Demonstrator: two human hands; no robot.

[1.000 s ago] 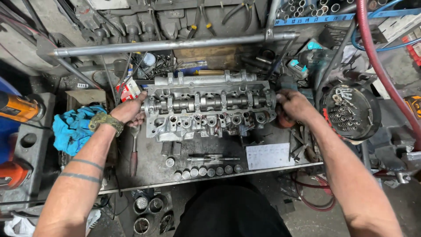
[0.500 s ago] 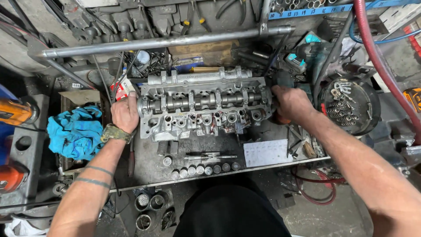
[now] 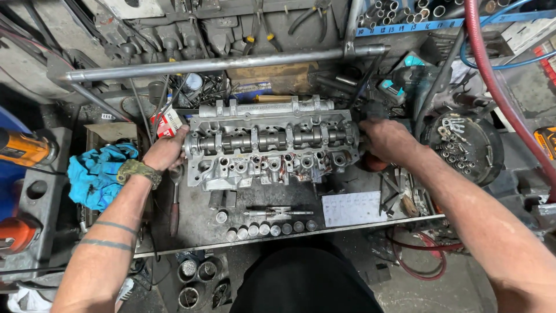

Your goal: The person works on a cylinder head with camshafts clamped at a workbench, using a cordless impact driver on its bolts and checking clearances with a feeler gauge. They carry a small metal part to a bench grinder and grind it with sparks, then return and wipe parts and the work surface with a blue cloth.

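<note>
A bare aluminium cylinder head (image 3: 272, 145) with its camshaft showing lies across the metal workbench (image 3: 197, 223). My left hand (image 3: 167, 149) grips its left end and my right hand (image 3: 385, 141) grips its right end. A row of small metal cylinders (image 3: 269, 229) stands along the bench's front edge, just below the head. A slim metal tool (image 3: 277, 212) lies between that row and the head.
A blue rag (image 3: 98, 174) lies at the left beside an orange power tool (image 3: 26, 148). A round tray of small parts (image 3: 463, 145) sits at the right. A steel bar (image 3: 220, 62) runs across behind the head. A red hose (image 3: 498, 87) hangs at right. A white card (image 3: 353, 207) lies on the bench.
The view has shifted slightly and the head sits a little lower in frame. Both hands stay on the ends of the cylinder head.
</note>
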